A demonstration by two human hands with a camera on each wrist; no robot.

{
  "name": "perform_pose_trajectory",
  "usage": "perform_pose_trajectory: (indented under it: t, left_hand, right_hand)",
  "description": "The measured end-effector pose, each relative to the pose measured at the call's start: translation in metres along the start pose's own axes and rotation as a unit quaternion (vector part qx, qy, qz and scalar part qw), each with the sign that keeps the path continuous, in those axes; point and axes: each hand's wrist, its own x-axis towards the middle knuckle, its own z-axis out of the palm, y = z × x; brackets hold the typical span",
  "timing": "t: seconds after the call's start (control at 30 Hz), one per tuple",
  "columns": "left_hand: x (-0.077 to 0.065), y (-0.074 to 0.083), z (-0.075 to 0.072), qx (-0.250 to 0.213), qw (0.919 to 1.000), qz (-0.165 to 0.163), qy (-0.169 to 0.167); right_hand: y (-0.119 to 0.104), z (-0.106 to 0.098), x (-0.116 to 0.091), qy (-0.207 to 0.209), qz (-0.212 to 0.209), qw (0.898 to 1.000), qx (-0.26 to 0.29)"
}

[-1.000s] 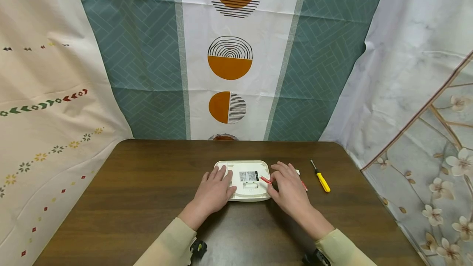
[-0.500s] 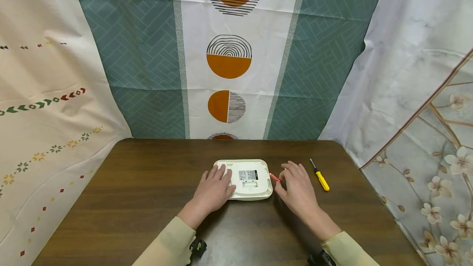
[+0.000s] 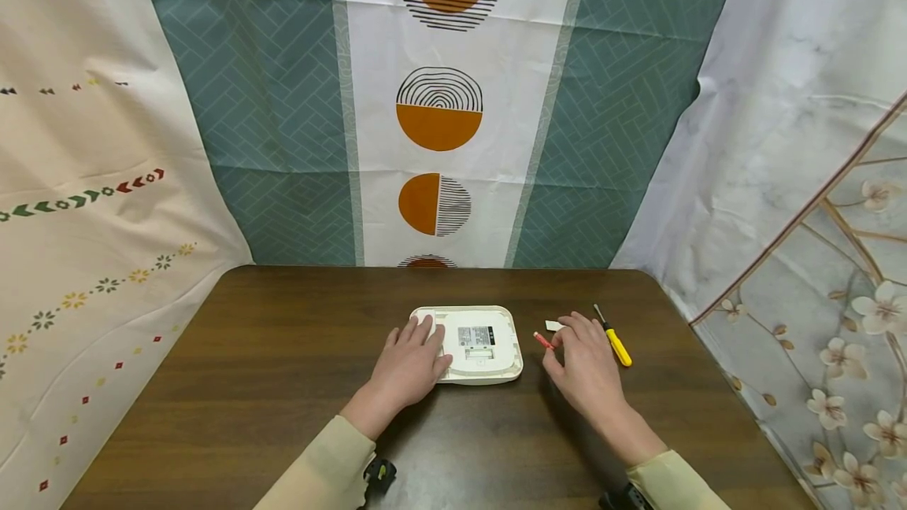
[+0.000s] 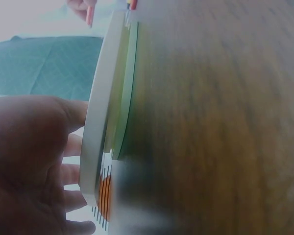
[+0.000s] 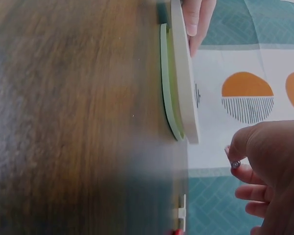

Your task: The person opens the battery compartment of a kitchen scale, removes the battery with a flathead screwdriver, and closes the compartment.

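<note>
In the head view, a white rounded device lies flat with a printed label and a small rectangular recess facing up. My left hand rests on its left side, fingers spread. Off to the right of the device, my right hand pinches a small red battery between thumb and fingers. The battery's round metal end shows in the right wrist view, raised above the table. Seen edge-on in the left wrist view, the device has a pale green part beneath it.
A small white cover piece lies beyond my right hand. A screwdriver with a yellow handle lies to its right. Something red shows on the table in the right wrist view. Patterned cloths hang behind the brown table.
My right hand has moved right with the red battery, from over the device to beside it. The white cover piece now shows more fully. My left hand stays in place.
</note>
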Motion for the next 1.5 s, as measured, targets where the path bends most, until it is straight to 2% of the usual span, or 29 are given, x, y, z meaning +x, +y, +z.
perform_pose_trajectory:
  t: [0.33,0.77,1.13,1.5]
  left_hand:
    - [0.0,0.002,-0.001,-0.003,1.0,-0.002,0.0]
    - [-0.001,0.001,-0.001,-0.003,1.0,-0.001,0.001]
    - [-0.001,0.002,-0.002,-0.006,1.0,-0.002,0.0]
    - [-0.001,0.003,-0.003,-0.007,1.0,-0.003,0.0]
  right_hand:
    - [0.014,-0.002,-0.008,0.026,-0.007,0.999,-0.022]
    - [0.02,-0.005,-0.011,-0.01,0.008,0.999,-0.039]
    - [0.021,-0.007,-0.013,-0.08,0.052,0.994,-0.05]
    - [0.026,-0.002,-0.017,-0.115,0.055,0.99,-0.067]
